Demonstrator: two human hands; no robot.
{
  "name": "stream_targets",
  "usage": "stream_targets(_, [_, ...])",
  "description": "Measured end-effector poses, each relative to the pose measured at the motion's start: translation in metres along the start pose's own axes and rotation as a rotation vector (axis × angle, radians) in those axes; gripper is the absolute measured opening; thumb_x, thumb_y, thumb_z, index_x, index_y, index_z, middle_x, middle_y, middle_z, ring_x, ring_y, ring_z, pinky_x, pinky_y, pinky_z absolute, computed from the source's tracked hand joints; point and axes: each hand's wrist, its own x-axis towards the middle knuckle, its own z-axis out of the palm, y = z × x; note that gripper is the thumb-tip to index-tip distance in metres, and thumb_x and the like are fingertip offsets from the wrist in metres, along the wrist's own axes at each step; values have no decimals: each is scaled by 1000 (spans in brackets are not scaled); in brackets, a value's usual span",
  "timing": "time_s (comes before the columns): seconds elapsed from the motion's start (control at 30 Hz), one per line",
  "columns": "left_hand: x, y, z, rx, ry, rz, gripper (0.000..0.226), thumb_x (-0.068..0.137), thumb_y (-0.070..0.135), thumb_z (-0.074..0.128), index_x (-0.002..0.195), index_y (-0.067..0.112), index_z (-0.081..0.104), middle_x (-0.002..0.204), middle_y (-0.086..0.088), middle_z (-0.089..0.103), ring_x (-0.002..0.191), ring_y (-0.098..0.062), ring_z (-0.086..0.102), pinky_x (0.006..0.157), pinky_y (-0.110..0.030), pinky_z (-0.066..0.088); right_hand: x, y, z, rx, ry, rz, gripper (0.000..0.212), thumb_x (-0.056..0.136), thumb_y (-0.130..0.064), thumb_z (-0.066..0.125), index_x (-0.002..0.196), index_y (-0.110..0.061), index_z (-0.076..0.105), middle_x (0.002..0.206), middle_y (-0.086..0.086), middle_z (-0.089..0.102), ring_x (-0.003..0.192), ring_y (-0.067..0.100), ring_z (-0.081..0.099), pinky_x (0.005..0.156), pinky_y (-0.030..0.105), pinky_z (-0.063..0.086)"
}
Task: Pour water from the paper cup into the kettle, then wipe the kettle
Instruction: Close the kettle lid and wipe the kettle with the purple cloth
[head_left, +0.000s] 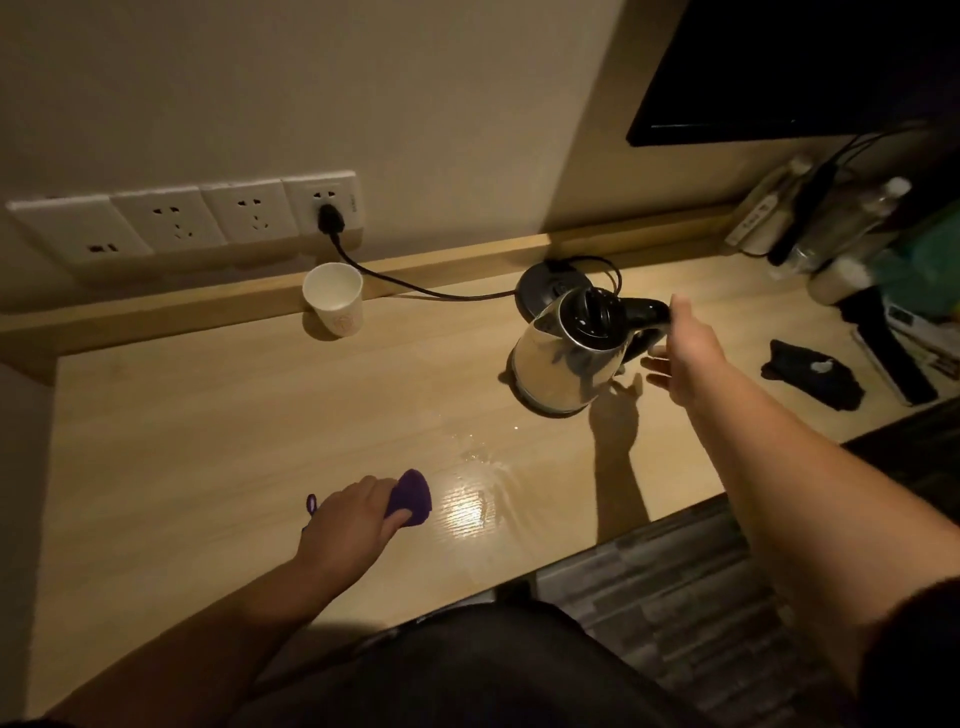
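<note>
From my head camera, I am looking down at a light wooden desk along a beige wall. My left hand is pressing down on a purple cloth near the front of the desk, fingers curled over it and gripping it against the surface. Just to the right of the cloth a patch of spilled water is shining on the wood. My right hand is reaching out beside the steel kettle, fingers spread open and holding nothing, close to the black handle; I cannot tell whether it is touching it. The kettle is standing on the desk with its lid closed, in front of its round black base, off it. The base's cord is running to a wall socket. The paper cup is standing upright near the back ledge, well left of the kettle. A black cloth is lying further to the right
</note>
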Motion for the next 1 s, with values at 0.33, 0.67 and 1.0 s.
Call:
stream_targets(0.33, [1,29,-8,-232,112,-239,41,97,46,46,129,21,49,115,4,58,90,-8,51,70,-24,35,28,-80,86,-551,-209,-214,31,81,-22,65,106,-7,56,85,14,62,77,30,64,59,38,51])
stream_targets(0.67, [33,70,-25,-415,302,-306,41,96,45,47,131,23,47,120,6,58,97,-12,57,81,-32,47,19,-81,127,-986,-479,-724,36,88,-26,65,122,-19,53,97,6,60,86,26,60,83,43,56])
stream_targets(1.0, [108,130,-74,-699,475,-205,40,94,52,44,132,38,39,122,13,47,99,-2,52,74,-18,46,29,-60,53,-446,-594,-666,44,88,-14,64,130,-27,56,114,2,64,95,20,67,84,37,57])
